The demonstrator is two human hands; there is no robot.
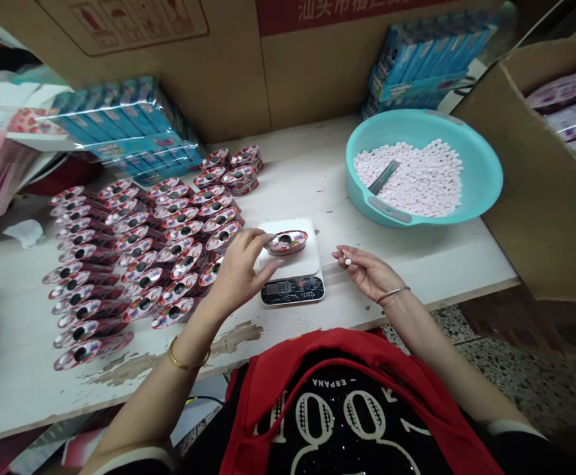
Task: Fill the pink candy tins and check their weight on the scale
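A small oval red-and-white candy box (295, 249) with a dark round hole in its top stands on a white kitchen scale (312, 265). My left hand (244, 264) has its fingers and thumb around the box's left end. The scale's lit display (278, 288) faces me, its digits too blurred to read surely. To the right of the scale, my right hand (364, 269) is pinched around small white candy tablets (348, 262), apart from the box. A turquoise basin (483, 165) beyond that hand holds many pale pink-white tablets (431, 181) and a grey scoop (384, 177).
Rows of similar oval boxes (139, 264) fill the table's left side, several more standing behind them. Blue shrink-wrapped packs (119, 125) and further blue packs (426, 63) stand against a large cardboard carton (228, 79). An open carton (540, 198) of packages borders the right.
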